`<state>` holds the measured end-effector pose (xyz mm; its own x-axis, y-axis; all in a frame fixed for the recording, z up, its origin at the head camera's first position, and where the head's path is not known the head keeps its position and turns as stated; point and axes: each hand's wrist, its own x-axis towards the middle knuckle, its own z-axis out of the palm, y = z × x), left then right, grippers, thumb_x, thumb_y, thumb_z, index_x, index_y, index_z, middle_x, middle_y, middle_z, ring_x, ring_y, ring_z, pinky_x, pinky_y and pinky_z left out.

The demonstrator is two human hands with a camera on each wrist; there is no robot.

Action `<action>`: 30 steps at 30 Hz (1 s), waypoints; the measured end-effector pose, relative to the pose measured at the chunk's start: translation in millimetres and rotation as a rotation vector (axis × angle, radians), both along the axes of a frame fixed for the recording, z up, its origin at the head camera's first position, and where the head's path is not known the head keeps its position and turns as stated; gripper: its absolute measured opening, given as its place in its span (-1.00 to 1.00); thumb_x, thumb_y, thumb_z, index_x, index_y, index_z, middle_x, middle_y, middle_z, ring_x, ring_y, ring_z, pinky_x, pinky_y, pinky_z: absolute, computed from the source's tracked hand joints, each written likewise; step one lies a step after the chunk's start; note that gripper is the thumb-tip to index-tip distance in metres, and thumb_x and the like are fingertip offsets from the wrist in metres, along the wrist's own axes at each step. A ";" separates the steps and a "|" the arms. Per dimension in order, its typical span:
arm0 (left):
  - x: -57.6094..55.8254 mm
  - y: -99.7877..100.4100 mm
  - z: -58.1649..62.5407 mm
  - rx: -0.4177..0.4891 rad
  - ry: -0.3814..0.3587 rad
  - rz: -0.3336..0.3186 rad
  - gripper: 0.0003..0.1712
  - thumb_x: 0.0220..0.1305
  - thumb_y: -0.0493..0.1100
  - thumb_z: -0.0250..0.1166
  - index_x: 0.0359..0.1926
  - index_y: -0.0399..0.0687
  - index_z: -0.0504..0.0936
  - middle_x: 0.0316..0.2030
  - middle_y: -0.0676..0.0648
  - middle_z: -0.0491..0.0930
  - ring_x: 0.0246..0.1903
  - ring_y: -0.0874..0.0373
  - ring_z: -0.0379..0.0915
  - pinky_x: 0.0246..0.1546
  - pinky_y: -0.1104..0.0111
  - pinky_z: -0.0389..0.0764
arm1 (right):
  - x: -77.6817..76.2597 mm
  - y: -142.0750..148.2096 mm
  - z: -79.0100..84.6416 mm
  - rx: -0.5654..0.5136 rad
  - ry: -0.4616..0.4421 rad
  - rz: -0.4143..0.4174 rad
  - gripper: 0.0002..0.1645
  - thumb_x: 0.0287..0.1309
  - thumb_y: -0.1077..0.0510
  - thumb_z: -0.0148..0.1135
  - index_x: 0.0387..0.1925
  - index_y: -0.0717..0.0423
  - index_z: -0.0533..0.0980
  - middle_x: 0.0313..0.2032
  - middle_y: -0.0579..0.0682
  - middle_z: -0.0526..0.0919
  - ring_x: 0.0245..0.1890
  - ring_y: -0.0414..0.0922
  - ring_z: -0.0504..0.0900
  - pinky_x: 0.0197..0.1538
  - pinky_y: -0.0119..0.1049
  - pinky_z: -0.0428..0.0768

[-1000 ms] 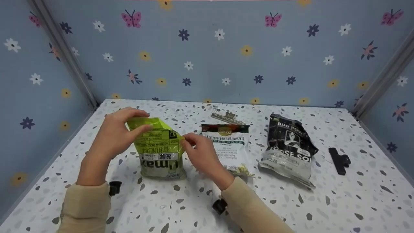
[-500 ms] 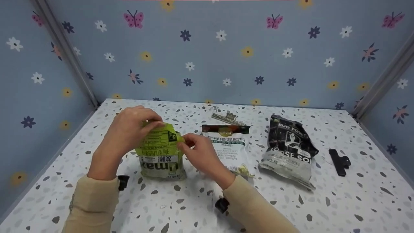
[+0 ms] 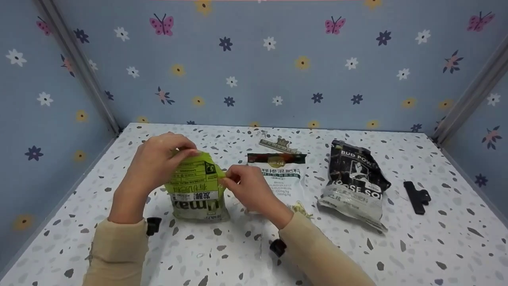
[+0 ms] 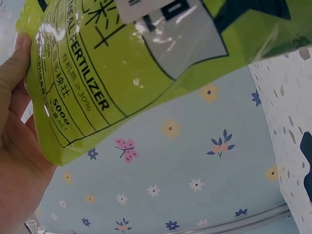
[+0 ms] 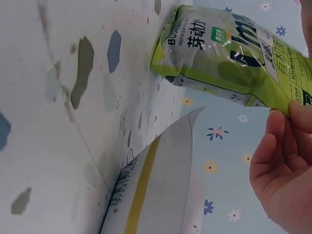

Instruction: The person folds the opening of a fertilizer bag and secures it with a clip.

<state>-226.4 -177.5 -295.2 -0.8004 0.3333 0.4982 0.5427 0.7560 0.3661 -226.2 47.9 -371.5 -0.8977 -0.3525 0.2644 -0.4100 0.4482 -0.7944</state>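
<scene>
Nearest, two pale sleeves (image 3: 119, 248) reach in over the front part of the counter (image 3: 206, 254). Past the cuffs, the left grip (image 3: 152, 161) holds the green bag (image 3: 194, 200) by its upper left corner, thumb on the printed side and fingers behind. The right grip (image 3: 252, 188) is narrow, pinching the bag's upper right edge between thumb and fingers. The bag stands on the counter, nearer the left edge than the right; whether its mouth is open is not clear.

The work seems to lie in managing that soft top. It calls for an even, gentle outward pull with both corners level, the base left to bear the weight. A harder tug on one side would probably crease the film or tip the bag. The right wrist should ride high, since the white bag (image 3: 283, 180) lies just beyond it.

Farther right, the black-and-white bag (image 3: 355, 184) lies well apart, and the black clip (image 3: 414, 197) sits toward the counter's right edge. Farthest back, the metal clip (image 3: 279, 145) lies behind the white bag, toward the back edge, below the flowered wall (image 3: 254, 51).
</scene>
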 end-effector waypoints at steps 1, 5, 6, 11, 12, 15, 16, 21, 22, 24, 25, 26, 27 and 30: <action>0.5 0.3 0.1 0.002 -0.009 -0.001 -0.86 0.33 -0.07 0.34 -0.26 -0.01 0.75 -0.29 0.01 0.68 -0.28 0.09 0.56 -0.22 0.12 0.54 | 0.1 0.5 -0.7 -0.003 0.002 0.002 -0.81 0.31 0.12 0.32 -0.45 0.02 0.61 -0.46 -0.17 0.64 -0.45 -0.25 0.54 -0.40 -0.36 0.51; 1.7 1.7 0.4 0.022 -0.043 0.002 -0.88 0.33 -0.09 0.35 -0.27 0.00 0.75 -0.28 0.02 0.69 -0.27 0.10 0.56 -0.19 0.11 0.55 | 0.5 1.8 -1.9 -0.036 -0.013 -0.007 -0.83 0.30 0.10 0.34 -0.44 0.00 0.65 -0.45 -0.21 0.65 -0.40 -0.24 0.57 -0.35 -0.34 0.55; 1.6 2.2 0.1 0.028 -0.052 0.000 -0.88 0.33 -0.08 0.35 -0.27 0.00 0.75 -0.28 0.02 0.69 -0.26 0.10 0.57 -0.18 0.10 0.55 | 0.8 2.0 -2.3 -0.046 -0.019 -0.013 -0.83 0.29 0.10 0.34 -0.44 -0.01 0.65 -0.46 -0.21 0.65 -0.40 -0.23 0.58 -0.35 -0.34 0.55; 1.9 4.5 -2.3 0.028 -0.067 -0.012 -0.75 0.36 0.06 0.31 -0.23 0.00 0.75 -0.26 0.03 0.69 -0.21 0.09 0.58 -0.12 0.08 0.55 | 2.3 3.9 -4.2 -0.041 -0.007 -0.035 -0.85 0.28 0.11 0.35 -0.43 -0.02 0.68 -0.46 -0.23 0.66 -0.41 -0.23 0.58 -0.35 -0.33 0.56; 2.3 5.1 -2.6 0.020 -0.062 -0.011 -0.68 0.37 0.12 0.28 -0.22 0.00 0.75 -0.26 0.04 0.69 -0.21 0.08 0.58 -0.11 0.07 0.55 | 2.5 4.4 -4.6 -0.032 0.003 -0.033 -0.86 0.28 0.11 0.35 -0.42 -0.02 0.69 -0.47 -0.24 0.66 -0.42 -0.24 0.58 -0.36 -0.32 0.56; 3.8 7.3 -3.7 -0.020 -0.013 0.014 -0.48 0.34 0.33 0.20 -0.24 0.00 0.75 -0.27 0.03 0.69 -0.24 0.06 0.58 -0.12 0.05 0.53 | 2.5 6.0 -5.0 -0.006 0.042 -0.013 -0.87 0.29 0.11 0.35 -0.39 -0.03 0.71 -0.45 -0.26 0.67 -0.41 -0.26 0.59 -0.34 -0.31 0.58; 4.3 7.8 -3.9 -0.036 0.000 0.026 -0.42 0.32 0.38 0.17 -0.25 0.00 0.75 -0.28 0.03 0.69 -0.25 0.04 0.57 -0.13 0.05 0.52 | 2.5 6.5 -4.7 0.000 0.045 -0.007 -0.89 0.29 0.12 0.35 -0.37 -0.04 0.71 -0.44 -0.26 0.68 -0.40 -0.26 0.59 -0.33 -0.31 0.58; 6.4 7.6 -2.6 -0.102 0.006 0.063 -0.48 0.25 0.33 0.30 -0.31 -0.02 0.74 -0.32 0.00 0.68 -0.29 0.01 0.54 -0.15 0.05 0.49 | 2.1 8.4 -2.9 0.000 -0.014 0.020 -0.96 0.27 0.13 0.37 -0.27 -0.06 0.71 -0.37 -0.27 0.69 -0.31 -0.25 0.59 -0.25 -0.29 0.59; 6.6 7.2 -1.9 -0.106 -0.004 0.060 -0.54 0.25 0.28 0.34 -0.31 -0.03 0.74 -0.32 0.00 0.68 -0.29 0.01 0.54 -0.13 0.05 0.48 | 2.3 8.7 -1.9 0.000 -0.033 0.024 -0.95 0.26 0.13 0.38 -0.25 -0.07 0.71 -0.35 -0.28 0.69 -0.29 -0.25 0.59 -0.24 -0.29 0.59; 6.8 6.4 -0.5 -0.104 -0.022 0.051 -0.64 0.24 0.17 0.41 -0.30 -0.02 0.74 -0.33 0.01 0.68 -0.29 0.02 0.54 -0.09 0.04 0.47 | 1.8 9.5 -0.3 -0.007 -0.059 0.038 -0.91 0.24 0.10 0.40 -0.22 -0.06 0.71 -0.31 -0.26 0.69 -0.26 -0.23 0.59 -0.22 -0.27 0.59; 6.8 6.1 0.0 -0.099 -0.029 0.045 -0.68 0.22 0.13 0.43 -0.30 -0.02 0.74 -0.33 0.02 0.67 -0.29 0.03 0.54 -0.07 0.05 0.47 | 2.1 9.9 0.8 -0.004 -0.071 0.043 -0.88 0.23 0.07 0.40 -0.19 -0.06 0.71 -0.30 -0.26 0.69 -0.25 -0.23 0.59 -0.21 -0.27 0.59; 6.7 5.9 0.5 -0.095 -0.035 0.039 -0.72 0.21 0.10 0.45 -0.31 -0.01 0.74 -0.35 0.03 0.67 -0.29 0.04 0.53 -0.07 0.05 0.47 | 2.1 10.3 1.7 -0.003 -0.086 0.046 -0.83 0.22 0.04 0.42 -0.17 -0.06 0.71 -0.28 -0.25 0.70 -0.23 -0.23 0.59 -0.20 -0.26 0.59; 6.5 5.8 0.7 -0.088 -0.038 0.032 -0.75 0.21 0.06 0.46 -0.31 -0.01 0.74 -0.36 0.03 0.67 -0.31 0.05 0.53 -0.10 0.07 0.48 | 2.2 11.0 2.8 0.001 -0.095 0.049 -0.78 0.21 0.00 0.42 -0.13 -0.06 0.71 -0.25 -0.25 0.70 -0.22 -0.23 0.60 -0.18 -0.25 0.60; 5.8 6.2 0.7 -0.074 -0.035 0.019 -0.81 0.18 -0.02 0.49 -0.34 -0.02 0.74 -0.40 0.04 0.65 -0.38 0.10 0.51 -0.24 0.16 0.49 | 2.3 12.9 5.1 0.015 -0.102 0.052 -0.67 0.25 -0.09 0.37 -0.04 -0.04 0.70 -0.17 -0.23 0.71 -0.17 -0.23 0.61 -0.15 -0.24 0.60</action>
<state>-220.6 -171.3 -294.5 -0.8235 0.3531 0.4441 0.5160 0.7917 0.3272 -223.9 60.8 -366.3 -0.8999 -0.4026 0.1674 -0.3507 0.4402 -0.8266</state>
